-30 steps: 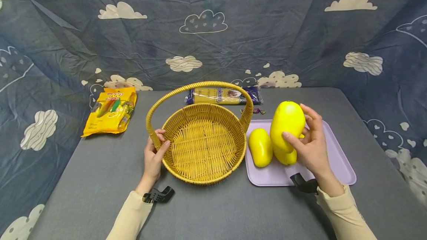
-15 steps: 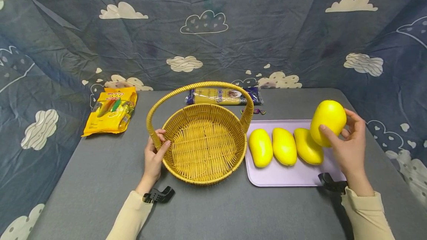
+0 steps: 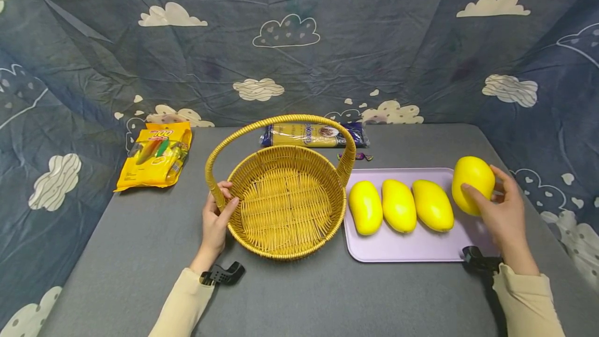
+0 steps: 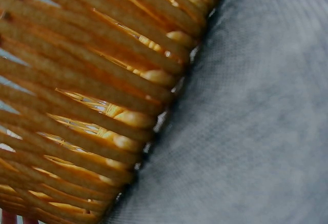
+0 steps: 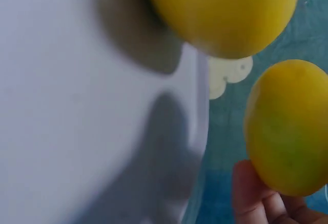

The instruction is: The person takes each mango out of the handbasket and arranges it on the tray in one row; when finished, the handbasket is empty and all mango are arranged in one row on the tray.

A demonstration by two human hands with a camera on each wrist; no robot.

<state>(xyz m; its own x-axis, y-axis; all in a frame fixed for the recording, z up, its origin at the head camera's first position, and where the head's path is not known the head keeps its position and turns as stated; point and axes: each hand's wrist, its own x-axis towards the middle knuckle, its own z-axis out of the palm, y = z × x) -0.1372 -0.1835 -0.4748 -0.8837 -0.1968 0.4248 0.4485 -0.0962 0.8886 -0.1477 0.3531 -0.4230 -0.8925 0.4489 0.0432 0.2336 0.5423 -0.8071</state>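
Observation:
My left hand (image 3: 216, 222) grips the left side of a round wicker basket (image 3: 234, 238), thumb over the rim at the foot of its tall handle. Woven canes of the basket fill much of the left wrist view. In my right hand (image 3: 507, 217) is a yellow mango (image 3: 472, 183), pinched between thumb and fingers above the right part of a lilac tray (image 3: 398, 251). Three more mangoes lie side by side on that tray: one at the left (image 3: 365, 208), a middle mango (image 3: 399, 206) and a right mango (image 3: 432, 206). The right wrist view shows the held mango (image 5: 289, 126) above my fingertips.
A yellow snack bag (image 3: 156, 157) lies at the back left. Behind the basket is a pasta packet (image 3: 313, 135), with a small wrapped candy (image 3: 357, 156) in front of it. A cloud-patterned cloth (image 3: 290, 66) hangs along the back and sides of the grey table (image 3: 299, 300).
My right hand has carried the held mango rightward across the tray, lowering it lately, and the mangoes behind it have come into full view. The left hand and basket stay put.

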